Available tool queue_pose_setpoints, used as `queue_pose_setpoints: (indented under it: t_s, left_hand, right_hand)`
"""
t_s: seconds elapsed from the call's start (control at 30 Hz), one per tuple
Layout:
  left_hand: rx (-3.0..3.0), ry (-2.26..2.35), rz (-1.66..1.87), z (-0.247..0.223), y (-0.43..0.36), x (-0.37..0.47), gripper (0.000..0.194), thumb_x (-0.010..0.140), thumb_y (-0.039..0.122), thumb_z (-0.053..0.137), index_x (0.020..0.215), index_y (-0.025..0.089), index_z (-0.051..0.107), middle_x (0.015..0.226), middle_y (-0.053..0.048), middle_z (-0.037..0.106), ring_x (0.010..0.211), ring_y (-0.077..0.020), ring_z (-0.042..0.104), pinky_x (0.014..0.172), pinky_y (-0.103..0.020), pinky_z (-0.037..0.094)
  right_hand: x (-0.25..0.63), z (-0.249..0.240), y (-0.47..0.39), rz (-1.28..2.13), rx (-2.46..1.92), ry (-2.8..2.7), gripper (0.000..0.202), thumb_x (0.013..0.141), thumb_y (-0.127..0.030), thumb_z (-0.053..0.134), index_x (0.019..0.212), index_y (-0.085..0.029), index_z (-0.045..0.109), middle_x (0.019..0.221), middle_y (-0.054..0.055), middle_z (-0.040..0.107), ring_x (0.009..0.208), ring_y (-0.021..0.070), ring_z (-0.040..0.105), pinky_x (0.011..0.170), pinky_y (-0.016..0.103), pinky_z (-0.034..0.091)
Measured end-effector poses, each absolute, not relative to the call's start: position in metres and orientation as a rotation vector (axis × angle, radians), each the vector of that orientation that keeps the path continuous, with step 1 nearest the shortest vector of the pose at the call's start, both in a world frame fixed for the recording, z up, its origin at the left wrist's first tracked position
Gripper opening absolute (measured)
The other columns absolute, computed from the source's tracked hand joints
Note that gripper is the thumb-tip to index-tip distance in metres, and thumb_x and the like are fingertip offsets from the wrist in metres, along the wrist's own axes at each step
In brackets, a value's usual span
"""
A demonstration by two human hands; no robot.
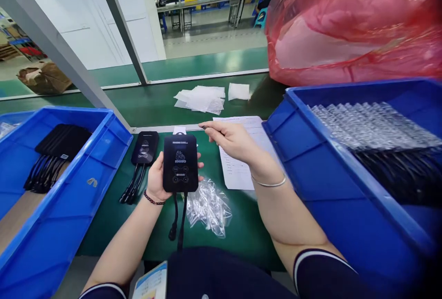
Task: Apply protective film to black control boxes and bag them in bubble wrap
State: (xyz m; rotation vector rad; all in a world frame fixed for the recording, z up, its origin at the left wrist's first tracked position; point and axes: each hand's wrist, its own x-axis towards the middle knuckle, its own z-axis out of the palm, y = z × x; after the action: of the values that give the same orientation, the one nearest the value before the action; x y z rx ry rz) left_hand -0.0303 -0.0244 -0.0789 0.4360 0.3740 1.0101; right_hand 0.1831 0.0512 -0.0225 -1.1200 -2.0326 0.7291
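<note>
My left hand [157, 179] grips a black controller box [180, 163] marked RHINO, its face turned up toward me. Two short black cables [183, 216] with connectors hang from its lower edge. To the right and a little higher, my right hand [235, 140] is closed in a pinch; a small dark tip pokes out of the fingers, too little of it showing to name. A second black box [145, 147] with cables lies on the green bench left of my left hand. Crumpled clear plastic bags [209, 207] lie below and right of the held box.
A blue bin [103, 151] with black boxes stands at left. Another blue bin [331, 197] at right holds bubble-wrapped units. A printed sheet [238, 170] lies beneath my right hand. White pouches [202, 98] and a large red plastic bag [355, 32] lie further back.
</note>
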Motion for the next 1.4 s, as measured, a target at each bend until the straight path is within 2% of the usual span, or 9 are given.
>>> queue_pose_setpoints:
  t_s: [0.07,0.17,0.27,0.5,1.07,1.4]
  left_hand:
    - [0.443,0.35,0.995,-0.087,-0.027,-0.034,0.075,0.094,0.063,0.02,0.141,0.008,0.043,0.137,-0.023,0.05,0.117,-0.0396,0.054,0.096,-0.063,0.042]
    - [0.461,0.342,0.979,-0.091,-0.028,-0.037,0.078,0.093,0.066,0.018,0.14,0.009,0.045,0.139,-0.022,0.049,0.119,-0.0388,0.053,0.097,-0.061,0.042]
    - [0.456,0.347,0.994,-0.09,-0.028,-0.038,0.079,0.093,0.066,0.015,0.14,0.011,0.045,0.14,-0.021,0.048,0.12,-0.0381,0.053,0.097,-0.06,0.042]
    - [0.429,0.347,1.041,-0.086,-0.029,-0.039,0.077,0.094,0.066,0.014,0.141,0.014,0.046,0.139,-0.02,0.05,0.117,-0.0367,0.055,0.096,-0.058,0.044]
    - [0.417,0.282,0.995,-0.093,-0.029,-0.038,0.078,0.094,0.066,0.012,0.142,0.013,0.043,0.142,-0.02,0.047,0.12,-0.0361,0.053,0.098,-0.056,0.044]
    - [0.406,0.315,0.988,-0.092,-0.03,-0.038,0.075,0.094,0.066,0.017,0.139,0.015,0.047,0.141,-0.018,0.049,0.119,-0.0356,0.054,0.102,-0.059,0.04]
  right_hand:
    - [0.179,-0.025,0.044,0.723,-1.062,-2.014,0.026,0.096,-0.031,0.047,0.113,-0.021,0.065,0.075,0.0,0.065,0.067,0.014,0.06,0.067,0.028,0.046]
    - [0.175,-0.032,0.042,0.566,-0.966,-2.016,0.021,0.096,-0.024,0.047,0.101,-0.02,0.067,0.087,0.004,0.065,0.078,0.0155,0.061,0.074,0.03,0.047]
    - [0.172,-0.039,0.044,0.456,-0.96,-2.061,0.019,0.094,-0.02,0.05,0.094,-0.019,0.069,0.088,0.006,0.062,0.084,0.0171,0.06,0.074,0.03,0.047]
    - [0.167,-0.046,0.042,0.585,-0.99,-2.082,0.018,0.093,-0.019,0.052,0.099,-0.021,0.068,0.09,0.004,0.065,0.082,0.0157,0.062,0.073,0.029,0.048]
    - [0.164,-0.049,0.04,0.574,-1.05,-2.097,0.019,0.094,-0.019,0.052,0.097,-0.02,0.07,0.09,0.004,0.064,0.081,0.0149,0.062,0.073,0.029,0.049]
    - [0.165,-0.049,0.04,0.565,-1.107,-2.12,0.019,0.093,-0.02,0.052,0.097,-0.02,0.07,0.093,0.003,0.065,0.082,0.0148,0.062,0.072,0.028,0.047]
